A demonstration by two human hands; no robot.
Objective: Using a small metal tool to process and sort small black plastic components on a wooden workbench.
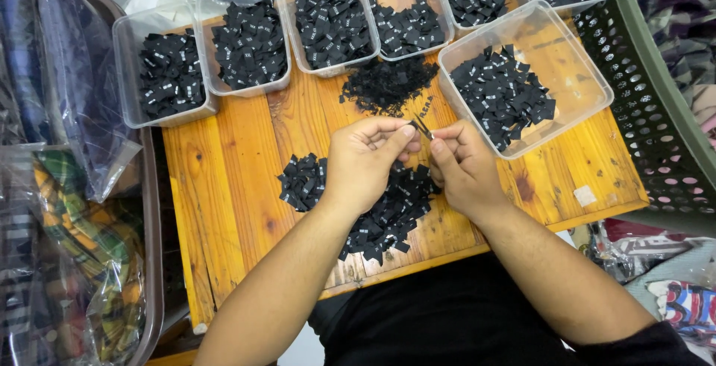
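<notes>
both forearms come in low over the counter (231,209); left hand (365,158) and right hand (464,168) meet above the loose label pile (373,209), grips pinched on one small black label (421,127) between fingertips, likely to separate it. sorted labels sit in clear tubs (522,82) just beyond, within reach.

**Where things sit on your counter**

Your hands meet at the centre of the counter (239,157), above a label pile (373,213). Tubs (250,34) line up from ten to one o'clock; another tub (526,79) sits at two, a basket (656,112) at three.
</notes>
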